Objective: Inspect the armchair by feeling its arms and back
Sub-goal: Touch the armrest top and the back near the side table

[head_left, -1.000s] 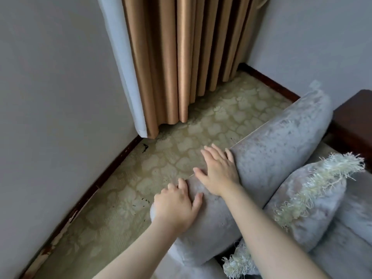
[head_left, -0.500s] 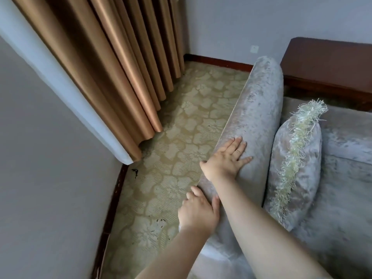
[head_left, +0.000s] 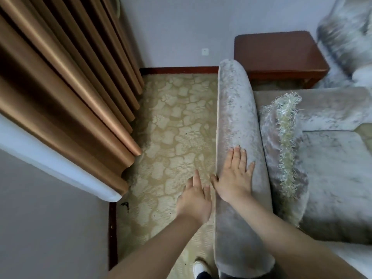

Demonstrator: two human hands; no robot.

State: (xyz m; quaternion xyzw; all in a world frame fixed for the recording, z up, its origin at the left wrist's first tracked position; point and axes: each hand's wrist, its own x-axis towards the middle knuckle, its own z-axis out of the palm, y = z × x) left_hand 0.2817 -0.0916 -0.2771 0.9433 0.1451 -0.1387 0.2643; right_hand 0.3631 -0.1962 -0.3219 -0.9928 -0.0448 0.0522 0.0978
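Patterned beige carpet (head_left: 177, 125) as floor landmark. Tan pleated curtain (head_left: 66, 81) with white lining left of carpet. Pale wall (head_left: 171, 31) behind carpet, white socket (head_left: 205, 51) low on it, dark red skirting (head_left: 179, 70) at carpet's far edge. Dark wooden side table (head_left: 279, 55) right of carpet's far end.

Both hands flat (fingers spread): right (head_left: 234, 178) ahead, left (head_left: 194, 200) behind.
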